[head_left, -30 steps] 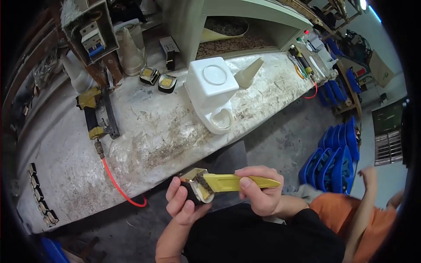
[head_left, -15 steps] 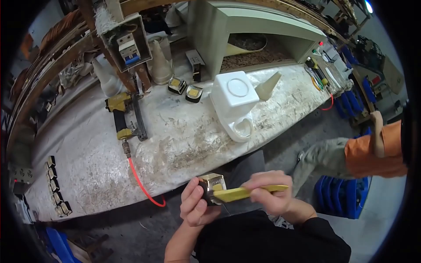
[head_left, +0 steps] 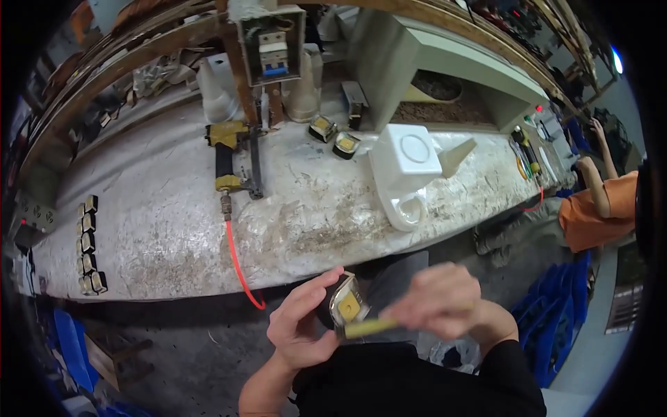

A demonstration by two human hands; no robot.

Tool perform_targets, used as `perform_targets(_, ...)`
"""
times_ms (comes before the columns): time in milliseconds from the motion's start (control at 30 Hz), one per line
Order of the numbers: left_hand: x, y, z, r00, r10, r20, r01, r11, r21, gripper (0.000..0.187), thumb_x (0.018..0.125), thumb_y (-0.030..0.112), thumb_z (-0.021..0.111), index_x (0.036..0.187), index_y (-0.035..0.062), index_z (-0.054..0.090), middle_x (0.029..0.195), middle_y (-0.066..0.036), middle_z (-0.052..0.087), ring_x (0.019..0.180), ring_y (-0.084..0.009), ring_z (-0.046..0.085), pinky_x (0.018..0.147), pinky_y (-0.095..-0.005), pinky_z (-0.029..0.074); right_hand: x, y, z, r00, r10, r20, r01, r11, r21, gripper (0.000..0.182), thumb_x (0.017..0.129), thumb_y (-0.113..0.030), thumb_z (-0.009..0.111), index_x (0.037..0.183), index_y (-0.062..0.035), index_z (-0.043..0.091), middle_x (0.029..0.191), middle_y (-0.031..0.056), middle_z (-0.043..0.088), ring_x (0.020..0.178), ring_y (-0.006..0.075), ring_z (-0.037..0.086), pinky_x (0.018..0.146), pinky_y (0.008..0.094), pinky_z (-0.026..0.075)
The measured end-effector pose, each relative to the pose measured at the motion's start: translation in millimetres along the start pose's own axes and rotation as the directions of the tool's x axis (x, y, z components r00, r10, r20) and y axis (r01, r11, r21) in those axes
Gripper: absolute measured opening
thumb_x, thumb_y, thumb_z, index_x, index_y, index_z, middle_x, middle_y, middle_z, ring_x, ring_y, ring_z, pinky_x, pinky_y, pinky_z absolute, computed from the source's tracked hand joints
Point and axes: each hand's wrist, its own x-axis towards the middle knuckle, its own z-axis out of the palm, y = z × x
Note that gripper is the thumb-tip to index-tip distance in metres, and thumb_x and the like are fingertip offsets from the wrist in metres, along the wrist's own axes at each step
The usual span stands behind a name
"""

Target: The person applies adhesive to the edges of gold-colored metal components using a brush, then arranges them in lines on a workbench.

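My left hand [head_left: 300, 326] is wrapped round a small dark block with shiny edges [head_left: 349, 306], shaped like a shoe heel, its pale face and yellow centre turned toward my right side. Pinched in my right hand [head_left: 439, 302] is a flat yellow-handled tool [head_left: 374, 326], smeared by motion. Its far end lies at the lower edge of the block's face; bristles or a blade cannot be made out. Both hands are in front of the bench edge. Two similar blocks [head_left: 345, 144] stand at the back of the bench, and several more [head_left: 88, 241] form a column at the left.
A yellow-and-black nail gun [head_left: 233, 160] with a red hose [head_left: 240, 260] lies on the worn bench [head_left: 160, 236]. Behind the hands stands a white plastic container with a round cup [head_left: 406, 167]. A pale open-fronted box [head_left: 479, 76] is at the back; a co-worker in orange [head_left: 597, 208] is at right.
The view has swung, so the bench things sit further right. My left hand has turned the block, showing more of its face. My right hand moved the yellow tool to the face's lower edge.
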Motion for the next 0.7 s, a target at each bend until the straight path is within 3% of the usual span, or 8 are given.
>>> perform_targets(200,4.0,24.8,-19.8,0.987,-0.139,0.086,0.155,0.961,-0.229,0.080,0.064,-0.008,0.080,0.139,0.0000,0.054,0.130,-0.030,0.062,0.116,-0.0414,0.065,0.101,-0.0478,0.054,15.7,2.8,5.8,0.999,-0.022,0.043,0.024,0.999,-0.043,0.012,0.084,0.003,0.065,0.088,-0.0045,0.074,0.090,0.0138,0.078,0.057,0.0156,0.061,0.050,0.0211,0.043)
perform_targets(333,-5.4,34.0,-35.9,0.944,-0.299,0.140,0.330,0.861,-0.388,0.082,0.068,-0.003,0.078,0.145,-0.0025,0.050,0.130,-0.032,0.062,0.114,-0.0389,0.066,0.100,-0.0454,0.054,17.1,-1.3,5.3,0.971,-0.080,0.225,0.047,0.987,0.151,0.014,0.089,-0.001,0.063,0.088,-0.0054,0.076,0.092,0.0129,0.078,0.060,0.0135,0.061,0.051,0.0208,0.043)
perform_targets(500,-11.0,30.1,-54.0,0.937,-0.294,0.189,0.349,0.810,-0.471,0.081,0.070,0.004,0.078,0.145,-0.0033,0.050,0.128,-0.033,0.063,0.112,-0.0384,0.067,0.100,-0.0436,0.054,22.0,2.9,16.1,0.935,-0.075,0.346,0.050,0.996,0.079,0.018,0.092,-0.005,0.060,0.089,-0.0072,0.077,0.094,0.0116,0.079,0.061,0.0112,0.061,0.053,0.0206,0.043)
perform_targets(700,-13.7,30.9,-62.5,0.912,-0.355,0.204,0.409,0.763,-0.500,0.080,0.070,0.010,0.078,0.144,-0.0037,0.051,0.128,-0.031,0.064,0.110,-0.0375,0.068,0.098,-0.0424,0.054,43.8,19.0,20.7,0.950,-0.066,0.304,0.056,0.997,0.044,0.019,0.093,-0.005,0.060,0.090,-0.0076,0.078,0.095,0.0108,0.079,0.061,0.0100,0.060,0.055,0.0212,0.043)
